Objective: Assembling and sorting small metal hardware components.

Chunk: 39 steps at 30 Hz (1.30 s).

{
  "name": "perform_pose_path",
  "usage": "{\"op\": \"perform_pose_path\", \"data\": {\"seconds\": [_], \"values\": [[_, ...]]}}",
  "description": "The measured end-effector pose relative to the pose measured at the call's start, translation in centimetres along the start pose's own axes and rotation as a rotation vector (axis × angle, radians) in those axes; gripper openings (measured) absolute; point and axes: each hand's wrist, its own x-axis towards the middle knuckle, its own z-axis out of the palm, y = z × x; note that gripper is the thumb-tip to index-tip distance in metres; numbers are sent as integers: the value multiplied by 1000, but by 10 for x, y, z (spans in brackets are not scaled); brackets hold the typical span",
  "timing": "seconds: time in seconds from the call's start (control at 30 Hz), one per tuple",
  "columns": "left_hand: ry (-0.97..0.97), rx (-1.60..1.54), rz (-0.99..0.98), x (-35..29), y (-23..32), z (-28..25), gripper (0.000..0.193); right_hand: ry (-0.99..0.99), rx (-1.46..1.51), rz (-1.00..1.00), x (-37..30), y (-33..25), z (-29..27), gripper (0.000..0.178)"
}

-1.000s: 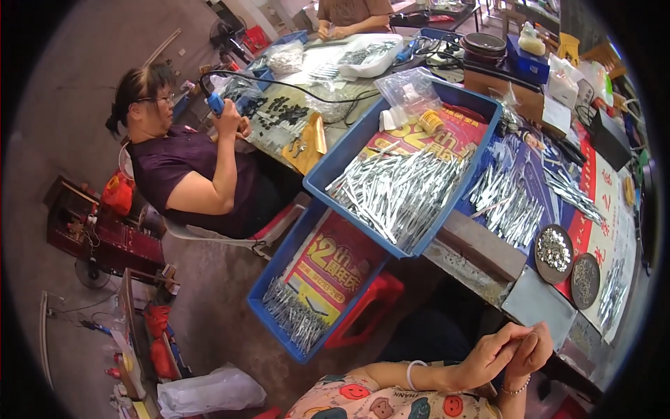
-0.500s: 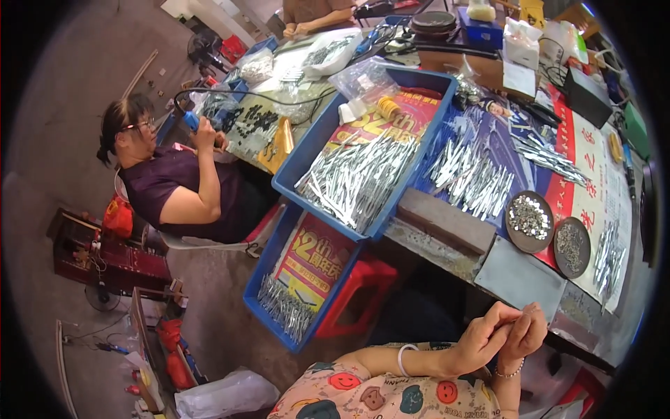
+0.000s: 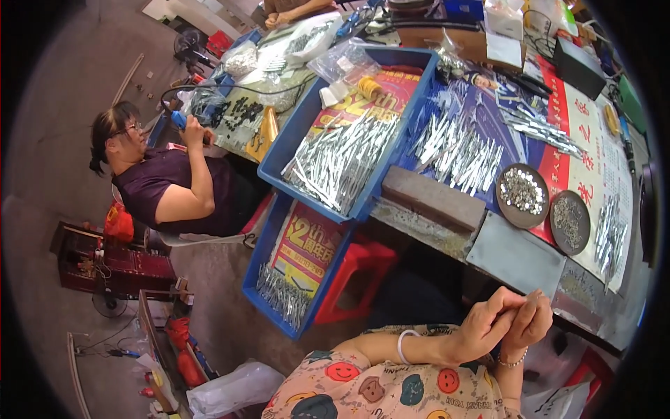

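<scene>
Below and right of the upper blue tray [image 3: 306, 197], the left hand [image 3: 485, 327] and right hand [image 3: 528, 325] meet; whether their fingers [image 3: 504, 300] grasp anything, I cannot tell. Metal strips [image 3: 345, 160] lie inside the tray and loose to its right; work looks partway, finished share unclear

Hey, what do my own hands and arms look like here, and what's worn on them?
The left hand, ungloved, has a plain white bangle at its wrist; the right hand, also ungloved, a thin beaded-looking bracelet. No sleeves cover the forearms; the peach top has colourful smiling faces.
</scene>
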Motion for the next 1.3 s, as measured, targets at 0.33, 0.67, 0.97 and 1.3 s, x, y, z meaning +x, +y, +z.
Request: {"op": "perform_pose_path", "data": {"seconds": [0.33,0.67,0.97,1.3], "values": [[44,-46,5,0,0,-15,24,154,671,179,8,-21,30,24],[64,-45,-7,-3,-9,-22,22,36,520,-60,8,-15,38,20],[30,-151,-28,-4,-5,-18,23,82,644,120,5,-18,27,34],[147,-169,-277,-11,-12,-20,14,-117,768,523,15,-12,29,16]]}}
